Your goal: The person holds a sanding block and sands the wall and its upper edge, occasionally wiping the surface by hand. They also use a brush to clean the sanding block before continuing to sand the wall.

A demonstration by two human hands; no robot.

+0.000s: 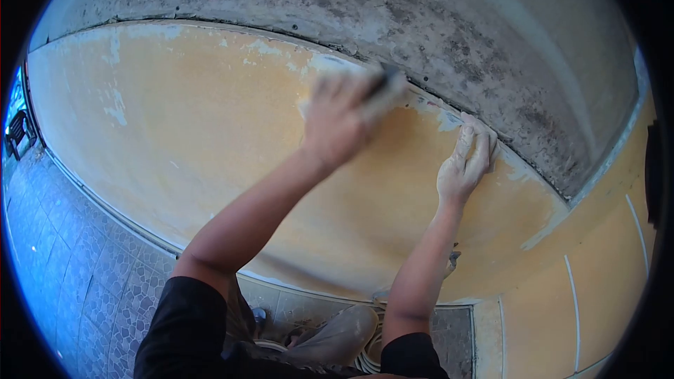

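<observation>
A yellow wall [232,105] with patches of bare white stretches in front of me. Near its upper edge, my left hand [338,114] is smeared by motion. It holds a dark and pale block-like tool [385,88] against the wall; blur hides its exact kind. Further right, my right hand [467,158], whitened with dust, has its fingers bent over the wall's edge [516,146]. No tool shows in that hand.
Beyond the edge lies a rough grey, stained surface [449,45]. Patterned floor tiles [105,274] run along the left below the wall. A coiled pale hose or cable [368,358] is by my legs. A dark chair [20,130] stands far left.
</observation>
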